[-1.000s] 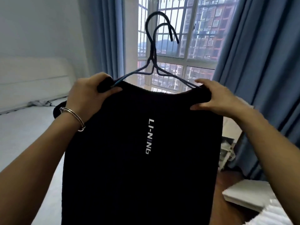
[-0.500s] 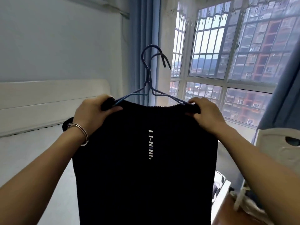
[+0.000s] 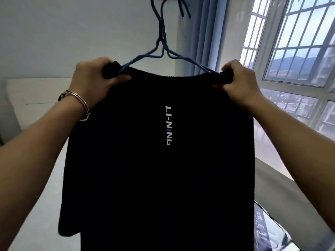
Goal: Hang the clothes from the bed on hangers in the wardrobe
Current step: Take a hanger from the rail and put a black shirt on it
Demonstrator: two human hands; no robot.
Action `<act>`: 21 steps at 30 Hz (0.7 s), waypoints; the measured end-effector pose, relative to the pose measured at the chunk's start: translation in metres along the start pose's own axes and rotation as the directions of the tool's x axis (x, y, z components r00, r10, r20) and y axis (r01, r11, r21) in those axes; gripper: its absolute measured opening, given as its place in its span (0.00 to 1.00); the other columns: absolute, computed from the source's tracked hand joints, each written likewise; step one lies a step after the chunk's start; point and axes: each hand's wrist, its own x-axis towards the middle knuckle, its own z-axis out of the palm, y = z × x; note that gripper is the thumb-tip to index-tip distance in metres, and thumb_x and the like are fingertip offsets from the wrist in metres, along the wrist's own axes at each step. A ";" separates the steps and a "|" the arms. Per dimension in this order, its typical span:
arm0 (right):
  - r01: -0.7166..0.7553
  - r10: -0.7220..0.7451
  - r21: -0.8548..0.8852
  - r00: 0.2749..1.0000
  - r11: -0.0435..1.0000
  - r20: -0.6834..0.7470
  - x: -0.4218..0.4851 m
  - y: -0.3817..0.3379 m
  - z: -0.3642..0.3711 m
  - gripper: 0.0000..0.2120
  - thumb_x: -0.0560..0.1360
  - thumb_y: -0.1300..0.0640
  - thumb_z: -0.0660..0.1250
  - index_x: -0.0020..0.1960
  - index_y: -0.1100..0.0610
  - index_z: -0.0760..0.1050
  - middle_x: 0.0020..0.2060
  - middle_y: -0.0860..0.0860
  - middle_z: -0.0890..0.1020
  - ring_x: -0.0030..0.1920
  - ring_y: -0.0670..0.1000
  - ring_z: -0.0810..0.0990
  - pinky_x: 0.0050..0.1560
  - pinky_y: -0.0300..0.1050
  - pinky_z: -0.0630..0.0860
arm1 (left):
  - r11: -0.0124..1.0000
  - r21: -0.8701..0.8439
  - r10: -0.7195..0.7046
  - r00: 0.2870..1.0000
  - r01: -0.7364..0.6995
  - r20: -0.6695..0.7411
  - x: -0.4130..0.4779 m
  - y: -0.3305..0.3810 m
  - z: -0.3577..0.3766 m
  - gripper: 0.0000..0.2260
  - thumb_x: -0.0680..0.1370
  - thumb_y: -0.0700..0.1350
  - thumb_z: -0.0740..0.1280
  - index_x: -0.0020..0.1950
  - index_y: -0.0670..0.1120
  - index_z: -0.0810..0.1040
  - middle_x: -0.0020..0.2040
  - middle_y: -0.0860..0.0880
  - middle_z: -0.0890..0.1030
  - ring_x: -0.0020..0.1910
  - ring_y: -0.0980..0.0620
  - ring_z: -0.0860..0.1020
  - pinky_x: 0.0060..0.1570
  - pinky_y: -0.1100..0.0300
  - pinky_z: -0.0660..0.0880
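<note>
A black T-shirt with a vertical white logo hangs in front of me, filling the middle of the head view. It sits on blue wire hangers whose hooks reach the top edge. My left hand grips the shirt's left shoulder together with the hanger end. My right hand grips the right shoulder the same way. A metal bangle circles my left wrist. The wardrobe is out of sight.
The white bed and its headboard lie behind the shirt at left. Blue curtains hang beside a barred window at right. A pale wall stands straight ahead.
I raised the shirt and hangers higher and closer, and my view swung left from the window toward the wall. Both hands kept their hold on the shoulders.
</note>
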 end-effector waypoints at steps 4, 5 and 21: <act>0.036 -0.035 0.042 0.999 0.998 -0.022 0.037 0.029 0.008 0.20 0.69 0.55 0.73 0.56 0.62 0.73 0.55 0.60 0.79 0.55 0.57 0.76 0.48 0.42 0.68 | 0.995 0.048 -0.091 0.996 0.092 -0.013 0.014 0.022 0.022 0.20 0.70 0.54 0.70 0.52 0.39 0.78 0.49 0.36 0.81 0.43 0.45 0.77 0.39 0.65 0.62; 0.038 -0.037 0.054 0.999 0.998 -0.019 0.042 0.035 0.011 0.20 0.69 0.54 0.73 0.56 0.62 0.74 0.54 0.60 0.79 0.54 0.57 0.76 0.47 0.42 0.68 | 0.992 0.060 -0.109 0.994 0.110 -0.005 0.014 0.024 0.027 0.20 0.70 0.54 0.70 0.51 0.39 0.78 0.48 0.36 0.81 0.39 0.48 0.74 0.36 0.66 0.61; 0.041 0.172 -0.296 0.735 0.954 0.656 -0.051 0.178 0.240 0.18 0.69 0.41 0.67 0.53 0.51 0.77 0.49 0.52 0.78 0.53 0.55 0.74 0.53 0.47 0.71 | 0.877 0.240 -0.460 0.581 0.417 0.671 -0.152 -0.115 0.183 0.11 0.65 0.57 0.72 0.35 0.56 0.71 0.31 0.55 0.75 0.32 0.60 0.72 0.31 0.70 0.65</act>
